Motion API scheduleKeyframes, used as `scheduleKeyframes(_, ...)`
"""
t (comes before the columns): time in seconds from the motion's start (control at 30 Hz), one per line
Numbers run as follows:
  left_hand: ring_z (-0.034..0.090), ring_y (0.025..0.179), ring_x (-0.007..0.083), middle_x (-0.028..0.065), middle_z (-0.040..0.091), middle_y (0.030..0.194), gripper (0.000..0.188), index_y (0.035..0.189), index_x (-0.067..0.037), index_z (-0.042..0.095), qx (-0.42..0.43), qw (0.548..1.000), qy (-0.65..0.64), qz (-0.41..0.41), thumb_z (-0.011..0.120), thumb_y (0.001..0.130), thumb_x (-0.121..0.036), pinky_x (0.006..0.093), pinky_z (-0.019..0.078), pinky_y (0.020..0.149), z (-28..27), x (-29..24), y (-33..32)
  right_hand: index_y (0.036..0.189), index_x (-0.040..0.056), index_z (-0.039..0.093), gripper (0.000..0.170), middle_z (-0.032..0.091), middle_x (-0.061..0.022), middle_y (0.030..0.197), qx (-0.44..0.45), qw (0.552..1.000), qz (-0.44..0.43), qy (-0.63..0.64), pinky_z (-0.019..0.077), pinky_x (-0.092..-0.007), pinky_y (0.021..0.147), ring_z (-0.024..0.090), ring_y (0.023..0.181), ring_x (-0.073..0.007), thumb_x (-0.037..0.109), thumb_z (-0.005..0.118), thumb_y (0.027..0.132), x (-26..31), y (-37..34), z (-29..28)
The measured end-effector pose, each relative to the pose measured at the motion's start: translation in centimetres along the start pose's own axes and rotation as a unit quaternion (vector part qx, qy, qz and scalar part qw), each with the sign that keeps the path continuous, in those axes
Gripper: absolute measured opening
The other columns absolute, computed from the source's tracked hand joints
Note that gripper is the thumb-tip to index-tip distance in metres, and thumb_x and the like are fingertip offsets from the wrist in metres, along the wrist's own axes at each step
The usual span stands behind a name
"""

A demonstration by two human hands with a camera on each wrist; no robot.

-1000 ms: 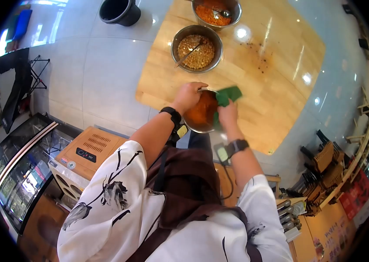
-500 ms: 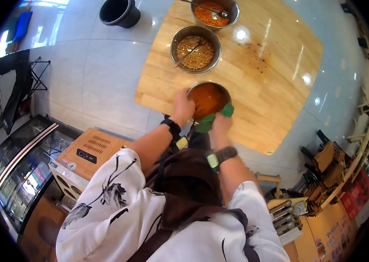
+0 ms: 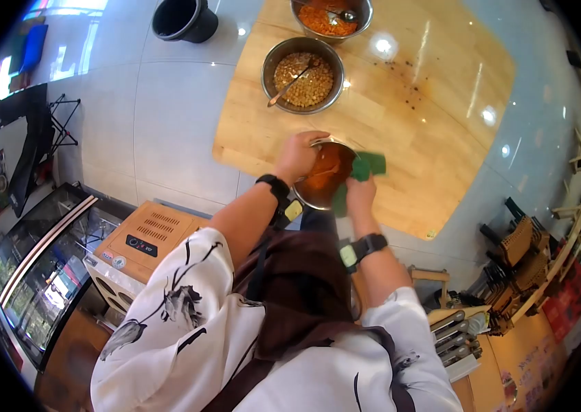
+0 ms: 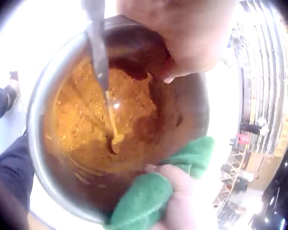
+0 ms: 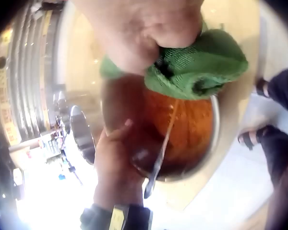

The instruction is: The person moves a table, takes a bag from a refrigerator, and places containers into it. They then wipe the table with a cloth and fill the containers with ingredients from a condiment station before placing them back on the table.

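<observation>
A metal bowl (image 3: 312, 196) of orange-red sauce is at the table's near edge, tilted in the head view. My left hand (image 3: 296, 156) grips its left rim, thumb over the inner wall. In my right hand (image 3: 360, 196) is a bunched green cloth (image 3: 369, 165), held against the right side of the rim; the cloth hides part of that wall. A spoon (image 4: 99, 57) with a grey handle leans out of the bowl in the left wrist view, its lower end in the thick sauce (image 4: 81, 120). The same spoon (image 5: 158, 165) shows in the right wrist view.
Farther up the wooden table (image 3: 434, 137) stand a bowl of yellowish kernels (image 3: 304, 82) with a spoon and a bowl of orange shreds (image 3: 325, 22) with a ladle. Dark crumbs (image 3: 410, 86) lie to their right. A black bucket (image 3: 185, 20) stands on the floor at the left.
The bowl swung up toward level half a second ago and is now tilted again. My right hand and the cloth moved from the lower right rim back to the right side.
</observation>
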State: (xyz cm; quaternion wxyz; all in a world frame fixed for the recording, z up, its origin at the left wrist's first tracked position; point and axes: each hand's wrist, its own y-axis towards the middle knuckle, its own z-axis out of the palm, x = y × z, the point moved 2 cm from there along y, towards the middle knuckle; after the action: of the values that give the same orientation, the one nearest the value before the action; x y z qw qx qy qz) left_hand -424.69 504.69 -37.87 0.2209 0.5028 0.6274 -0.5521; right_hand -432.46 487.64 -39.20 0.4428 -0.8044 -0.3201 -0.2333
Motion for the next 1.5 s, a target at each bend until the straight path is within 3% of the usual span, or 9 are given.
scheduleKeyframes(0.3, 0.055, 0.090, 0.0156, 0.0109, 0.061, 0.094, 0.031, 0.109, 0.000, 0.057, -0.259, 0.918, -0.285, -0.088, 0.046, 0.080, 0.005, 0.0245, 0.0423, 0.081, 2.8, 4.2, -5.0, 0.101, -0.0008, 0.053, 0.031, 0.056, -0.0074, 0.090, -0.210, 0.877, 0.224, 0.370, 0.0428, -0.0296, 0.075, 0.054, 0.083, -0.0186, -0.004, 0.055, 0.070, 0.6, -4.8, 4.3)
scheduleKeyframes(0.43, 0.057, 0.095, 0.0267, 0.0180, 0.061, 0.098, 0.035, 0.109, 0.001, 0.055, -0.145, 0.985, -0.042, -0.086, 0.045, 0.075, 0.005, 0.0306, 0.0432, 0.083, 0.9, 3.7, -3.1, 0.103, -0.0004, 0.056, 0.035, 0.061, -0.0128, 0.086, 0.000, 0.995, 0.086, 0.050, 0.0456, -0.0336, 0.072, 0.059, 0.078, -0.0260, 0.000, 0.056, 0.068, 1.7, -0.4, 0.2)
scheduleKeyframes(0.63, 0.059, 0.094, 0.0246, 0.0181, 0.061, 0.102, 0.033, 0.108, -0.001, 0.057, 0.043, 0.997, 0.039, 0.048, 0.050, 0.076, 0.003, 0.0302, 0.0451, 0.081, 0.2, -0.5, 1.7, 0.111, 0.0029, 0.054, 0.048, 0.060, -0.0235, 0.095, 0.175, 0.969, -0.099, -0.143, 0.0456, -0.0364, 0.078, 0.058, 0.091, -0.0351, 0.006, 0.059, 0.063, 5.7, 6.1, -1.8)
scheduleKeyframes(0.8, 0.059, 0.092, 0.0222, 0.0163, 0.062, 0.101, 0.030, 0.107, -0.001, 0.059, -0.076, 0.996, -0.017, 0.039, 0.050, 0.078, 0.003, 0.0287, 0.0452, 0.080, 1.1, 0.5, 0.9, 0.108, 0.0030, 0.053, 0.044, 0.058, -0.0082, 0.083, 0.094, 0.989, 0.017, 0.110, 0.0456, -0.0308, 0.067, 0.055, 0.075, -0.0194, 0.001, 0.057, 0.064, 1.7, 2.8, -1.8)
scheduleKeyframes(1.03, 0.055, 0.091, 0.0169, 0.0108, 0.060, 0.101, 0.032, 0.115, 0.004, 0.051, -0.249, 0.941, -0.217, -0.079, 0.049, 0.085, -0.004, 0.0264, 0.0425, 0.082, 5.1, 4.2, -0.8, 0.088, 0.0011, 0.053, 0.013, 0.054, -0.0047, 0.078, -0.032, 0.830, 0.239, 0.503, 0.0470, -0.0315, 0.062, 0.056, 0.070, -0.0187, -0.002, 0.054, 0.076, -1.2, -2.6, 3.1)
scheduleKeyframes(1.13, 0.052, 0.103, 0.0244, 0.0192, 0.053, 0.115, 0.041, 0.121, 0.008, 0.042, -0.219, 0.945, -0.218, -0.104, 0.051, 0.086, -0.012, 0.0307, 0.0406, 0.087, 3.8, 3.4, -1.1, 0.086, -0.0027, 0.055, 0.010, 0.058, -0.0087, 0.080, 0.131, 0.899, 0.137, 0.395, 0.0490, -0.0329, 0.062, 0.060, 0.071, -0.0213, 0.002, 0.057, 0.077, -1.9, -2.0, 1.6)
scheduleKeyframes(1.17, 0.051, 0.103, 0.0216, 0.0162, 0.053, 0.115, 0.046, 0.125, 0.006, 0.039, -0.137, 0.957, -0.197, -0.162, 0.053, 0.086, -0.016, 0.0296, 0.0404, 0.087, 3.4, 2.7, -1.3, 0.086, -0.0054, 0.056, 0.013, 0.060, -0.0115, 0.080, 0.113, 0.838, 0.295, 0.445, 0.0501, -0.0335, 0.060, 0.061, 0.070, -0.0226, 0.003, 0.058, 0.077, -1.5, -1.5, 0.5)
scheduleKeyframes(1.3, 0.047, 0.110, 0.0202, 0.0133, 0.048, 0.121, 0.057, 0.130, 0.002, 0.034, 0.051, 0.980, -0.114, -0.158, 0.054, 0.086, -0.029, 0.0309, 0.0391, 0.090, 1.0, -0.6, -3.2, 0.086, -0.0059, 0.055, 0.015, 0.060, -0.0109, 0.076, 0.043, 0.898, 0.232, 0.372, 0.0498, -0.0332, 0.056, 0.061, 0.064, -0.0229, 0.006, 0.057, 0.078, 0.6, 1.3, -3.7)
scheduleKeyframes(1.5, 0.051, 0.108, 0.0193, 0.0089, 0.050, 0.121, 0.050, 0.127, -0.001, 0.040, 0.060, 0.933, -0.238, -0.265, 0.049, 0.089, -0.032, 0.0314, 0.0414, 0.086, -4.5, 0.7, -8.6, 0.092, -0.0022, 0.055, 0.022, 0.061, -0.0107, 0.085, -0.010, 0.902, 0.170, 0.397, 0.0509, -0.0340, 0.062, 0.061, 0.073, -0.0217, 0.015, 0.057, 0.080, 3.4, 13.1, -6.1)
